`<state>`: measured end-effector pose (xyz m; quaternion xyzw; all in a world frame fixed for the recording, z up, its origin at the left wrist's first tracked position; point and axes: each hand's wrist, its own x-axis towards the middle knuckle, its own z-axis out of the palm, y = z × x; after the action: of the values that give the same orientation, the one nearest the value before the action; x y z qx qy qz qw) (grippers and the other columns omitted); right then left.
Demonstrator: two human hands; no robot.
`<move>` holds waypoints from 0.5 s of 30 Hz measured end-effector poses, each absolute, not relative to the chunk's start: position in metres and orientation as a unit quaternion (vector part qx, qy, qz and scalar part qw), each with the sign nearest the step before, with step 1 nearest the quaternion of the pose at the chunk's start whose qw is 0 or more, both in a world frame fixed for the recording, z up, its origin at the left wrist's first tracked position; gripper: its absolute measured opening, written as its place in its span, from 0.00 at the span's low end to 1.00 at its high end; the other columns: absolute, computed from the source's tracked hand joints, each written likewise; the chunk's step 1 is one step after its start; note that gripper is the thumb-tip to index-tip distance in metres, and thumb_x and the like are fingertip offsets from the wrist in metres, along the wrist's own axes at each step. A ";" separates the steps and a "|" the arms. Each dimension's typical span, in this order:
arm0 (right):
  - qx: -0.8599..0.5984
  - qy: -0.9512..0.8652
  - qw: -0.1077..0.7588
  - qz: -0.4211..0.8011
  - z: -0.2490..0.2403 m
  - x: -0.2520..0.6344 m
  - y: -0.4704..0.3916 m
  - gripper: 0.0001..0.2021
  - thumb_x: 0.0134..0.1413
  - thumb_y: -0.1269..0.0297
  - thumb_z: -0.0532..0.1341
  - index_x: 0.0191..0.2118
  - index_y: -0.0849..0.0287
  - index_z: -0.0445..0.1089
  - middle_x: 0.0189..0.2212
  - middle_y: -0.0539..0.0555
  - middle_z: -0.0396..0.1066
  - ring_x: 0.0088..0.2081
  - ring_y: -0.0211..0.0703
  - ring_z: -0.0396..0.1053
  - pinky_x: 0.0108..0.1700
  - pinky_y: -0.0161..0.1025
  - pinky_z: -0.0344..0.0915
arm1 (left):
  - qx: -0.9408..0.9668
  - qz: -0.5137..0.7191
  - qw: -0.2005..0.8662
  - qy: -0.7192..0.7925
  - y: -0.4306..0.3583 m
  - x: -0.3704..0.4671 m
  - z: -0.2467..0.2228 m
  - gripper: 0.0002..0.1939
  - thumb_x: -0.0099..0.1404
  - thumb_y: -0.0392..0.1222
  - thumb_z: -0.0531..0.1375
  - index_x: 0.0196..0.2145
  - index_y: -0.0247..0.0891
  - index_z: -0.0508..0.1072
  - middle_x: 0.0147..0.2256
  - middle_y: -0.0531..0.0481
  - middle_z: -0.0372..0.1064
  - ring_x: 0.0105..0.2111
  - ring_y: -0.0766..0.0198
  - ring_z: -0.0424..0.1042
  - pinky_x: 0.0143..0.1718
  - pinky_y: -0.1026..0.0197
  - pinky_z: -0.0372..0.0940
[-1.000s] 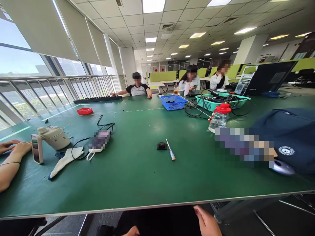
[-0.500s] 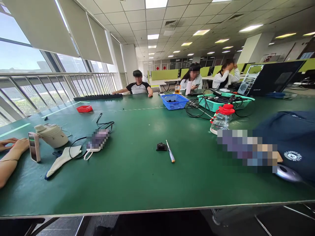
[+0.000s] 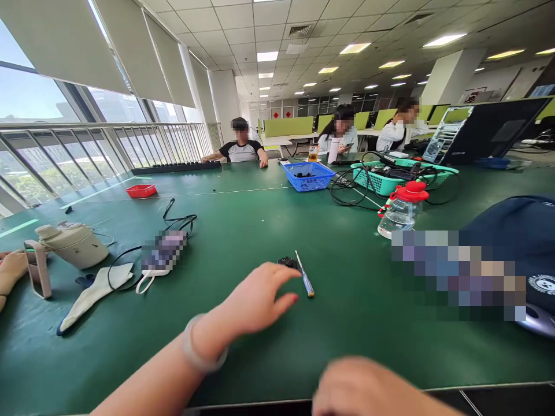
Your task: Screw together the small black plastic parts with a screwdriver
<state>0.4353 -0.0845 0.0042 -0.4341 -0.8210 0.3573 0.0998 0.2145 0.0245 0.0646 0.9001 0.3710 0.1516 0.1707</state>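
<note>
My left hand (image 3: 262, 297), with a pale bangle on the wrist, is stretched over the green table (image 3: 359, 306). Its thumb and fingers are apart, holding nothing. Just beyond the fingers lies a small black part (image 3: 287, 262), partly hidden by them; touching cannot be told. Beside it, close to the fingertips, a slim screwdriver (image 3: 306, 278) with a blue handle lies on the table. My right hand (image 3: 358, 384) is low at the table's front edge, blurred, and its fingers cannot be made out.
On the left are a beige bottle (image 3: 73, 244), a phone (image 3: 39, 268) and a co-worker's hand (image 3: 13, 266). Farther back stand a red tray (image 3: 141, 191), a blue basket (image 3: 310, 184) and a green basket (image 3: 381, 186) of cables. A red-lidded bottle (image 3: 403, 214) is right.
Both my hands have come into view from below, the left reaching out to the black part and screwdriver. The view has shifted slightly. The co-worker's hand at left has drawn farther out of view.
</note>
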 end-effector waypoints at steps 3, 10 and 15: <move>-0.503 -0.823 0.157 0.212 0.040 0.427 -0.018 0.12 0.67 0.63 0.52 0.38 0.55 0.72 0.35 0.54 0.76 0.38 0.45 0.73 0.42 0.40 0.66 | 0.870 0.154 0.125 0.453 0.065 0.232 0.040 0.25 0.66 0.39 0.59 0.60 0.37 0.66 0.60 0.40 0.68 0.60 0.49 0.66 0.63 0.46 0.61; -0.626 -0.776 0.027 0.068 0.022 0.404 0.045 0.13 0.67 0.65 0.51 0.51 0.65 0.64 0.40 0.64 0.78 0.40 0.54 0.78 0.35 0.40 0.65 | 0.871 0.098 0.136 0.461 0.075 0.240 0.008 0.30 0.67 0.36 0.56 0.65 0.31 0.58 0.67 0.36 0.55 0.69 0.48 0.51 0.70 0.44 0.49; -0.600 -0.797 0.016 0.074 0.005 0.412 0.037 0.13 0.64 0.68 0.51 0.52 0.63 0.63 0.40 0.61 0.78 0.38 0.51 0.78 0.34 0.38 0.63 | 0.874 0.162 0.124 0.442 0.075 0.239 0.007 0.24 0.66 0.36 0.56 0.60 0.35 0.65 0.60 0.40 0.66 0.62 0.51 0.62 0.66 0.46 0.58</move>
<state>0.4122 0.0371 0.0052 -0.5998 -0.7966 0.0742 0.0158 0.2387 0.0754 0.0067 0.8737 0.4416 0.1622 0.1236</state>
